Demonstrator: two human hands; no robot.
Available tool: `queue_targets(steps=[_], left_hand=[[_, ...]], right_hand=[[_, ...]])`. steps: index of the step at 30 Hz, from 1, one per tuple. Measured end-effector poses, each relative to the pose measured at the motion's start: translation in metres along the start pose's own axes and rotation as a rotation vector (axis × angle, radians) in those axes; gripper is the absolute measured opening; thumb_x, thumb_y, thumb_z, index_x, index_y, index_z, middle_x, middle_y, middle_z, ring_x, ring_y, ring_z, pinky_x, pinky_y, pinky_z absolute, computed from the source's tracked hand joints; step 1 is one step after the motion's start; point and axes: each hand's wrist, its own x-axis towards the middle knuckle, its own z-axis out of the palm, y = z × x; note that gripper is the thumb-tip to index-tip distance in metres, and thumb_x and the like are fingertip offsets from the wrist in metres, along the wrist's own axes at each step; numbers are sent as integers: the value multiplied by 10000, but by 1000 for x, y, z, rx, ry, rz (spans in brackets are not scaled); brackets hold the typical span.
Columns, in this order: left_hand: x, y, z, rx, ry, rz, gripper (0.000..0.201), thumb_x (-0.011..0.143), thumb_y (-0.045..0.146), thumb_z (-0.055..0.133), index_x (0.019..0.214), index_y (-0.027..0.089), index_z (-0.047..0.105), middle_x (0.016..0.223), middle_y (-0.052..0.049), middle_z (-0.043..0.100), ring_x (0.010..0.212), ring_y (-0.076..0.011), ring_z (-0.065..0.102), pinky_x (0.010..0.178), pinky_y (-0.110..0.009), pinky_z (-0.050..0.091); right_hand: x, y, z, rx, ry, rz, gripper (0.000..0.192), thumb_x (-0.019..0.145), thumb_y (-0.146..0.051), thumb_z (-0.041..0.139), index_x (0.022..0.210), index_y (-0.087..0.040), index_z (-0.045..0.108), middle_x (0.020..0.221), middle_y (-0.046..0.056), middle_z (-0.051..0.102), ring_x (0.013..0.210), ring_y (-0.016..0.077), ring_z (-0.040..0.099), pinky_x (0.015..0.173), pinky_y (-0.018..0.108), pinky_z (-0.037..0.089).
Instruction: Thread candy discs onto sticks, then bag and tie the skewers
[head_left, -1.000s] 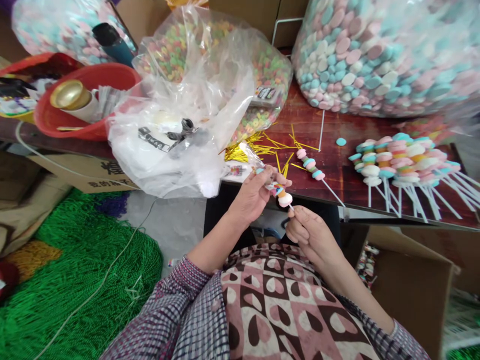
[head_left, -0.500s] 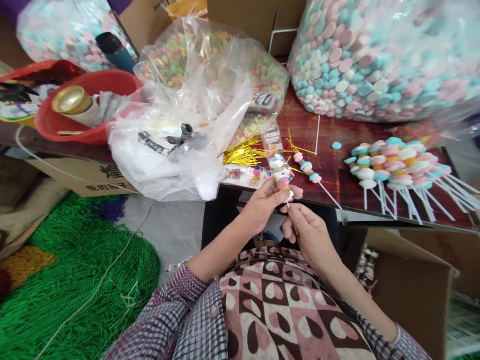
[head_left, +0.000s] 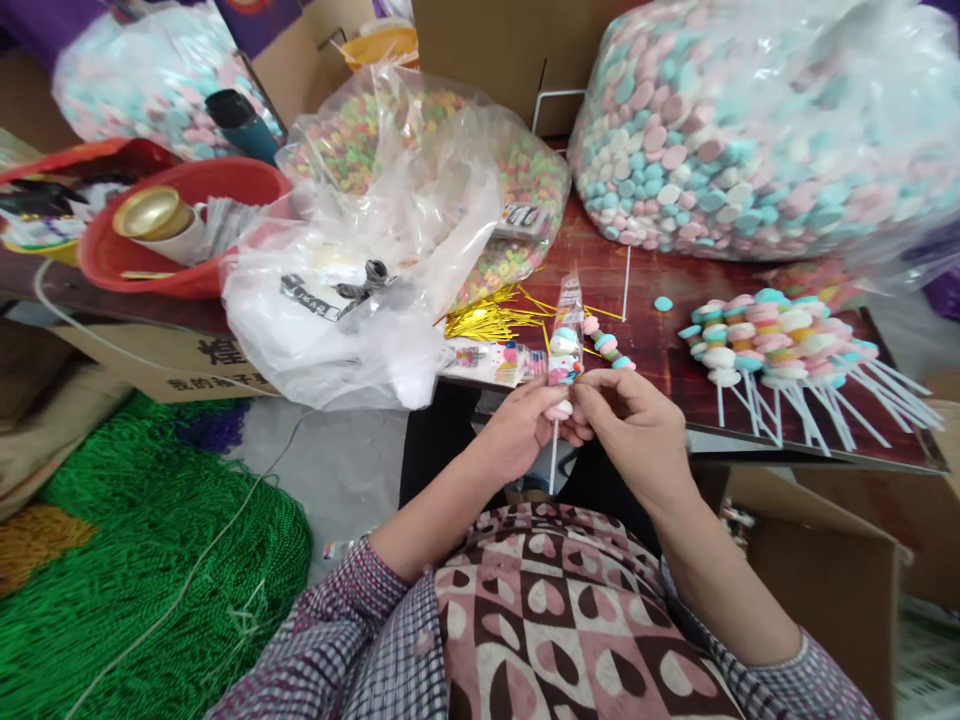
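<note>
Candy skewer (head_left: 561, 372) stands nearly upright between my two hands, just in front of my chest and at the near edge of the table (head_left: 660, 345). Long axis runs top to bottom: its clear wrapper sleeve (head_left: 570, 305) rises above my fingertips, and the white stick (head_left: 553, 460) drops below them, bare and free at the lower end.

My left hand (head_left: 517, 430) is closed on the skewer from the left, thumb and forefinger pinched at the bottom candy where the sleeve ends. My right hand (head_left: 637, 425) comes in from the right, fingers curled and pinched at the same spot. Fingertips of both hands meet there, touching. Neither hand is clearly nearer; they share the grip point. How the sleeve mouth sits under my fingers I cannot tell.

Outward from the fingers: just beyond them, lying flat on the table, a second unwrapped skewer (head_left: 606, 343), angled away to the right. Beyond my left fingertips, a heap of gold twist ties (head_left: 484, 318) and a few printed sleeves (head_left: 487, 358). Well to the right, a pile of finished skewers (head_left: 780, 335), sticks fanning toward the table edge. Far side: a big bag of pastel candy discs (head_left: 750, 130) and a bag of small coloured rings (head_left: 517, 170).
</note>
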Motion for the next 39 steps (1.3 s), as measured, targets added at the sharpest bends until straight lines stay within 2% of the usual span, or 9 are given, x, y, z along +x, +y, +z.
queue_targets(steps=[6, 11, 21, 30, 35, 39], left_hand=[[1, 0, 4, -33, 54, 0, 288, 716, 330, 727, 868, 130, 585, 659, 9, 615, 554, -118, 591, 559, -254, 501], [0, -2, 1, -24, 55, -20, 306, 723, 349, 726, 889, 131, 590, 642, 14, 611, 534, -119, 593, 555, -256, 490], [2, -9, -4, -13, 36, -28, 342, 735, 413, 733, 870, 134, 590, 623, 13, 598, 523, -115, 586, 521, -240, 483], [4, -14, -5, 10, 66, -20, 381, 739, 453, 739, 890, 135, 593, 627, 16, 600, 527, -110, 596, 503, -222, 491], [6, -16, -1, 52, 189, -43, 289, 729, 392, 703, 816, 160, 554, 571, 47, 541, 453, -100, 554, 422, -206, 434], [6, -20, 2, 58, 226, -30, 291, 727, 370, 694, 905, 162, 596, 585, 64, 521, 437, -87, 509, 395, -205, 411]], right_hand=[[-1, -7, 5, 23, 30, 120, 84, 802, -259, 629, 761, -186, 617, 517, -51, 566, 419, 100, 526, 424, 228, 448], [0, -5, 6, 5, 32, 129, 73, 786, -243, 610, 750, -180, 620, 509, -49, 571, 403, 95, 522, 412, 219, 443], [0, 2, 6, -6, 49, 155, 159, 812, -340, 634, 828, -182, 629, 542, -32, 594, 416, 116, 536, 401, 237, 466], [3, 13, 7, -306, 102, 65, 139, 808, -313, 589, 800, -190, 653, 603, 5, 647, 460, 142, 583, 487, 275, 494], [1, 14, 4, -231, -10, 60, 62, 771, -242, 548, 741, -210, 592, 527, -26, 614, 429, 138, 574, 480, 261, 471], [-1, 12, -5, -341, -86, -118, 48, 720, -195, 553, 691, -218, 583, 577, -16, 629, 514, 134, 583, 546, 259, 473]])
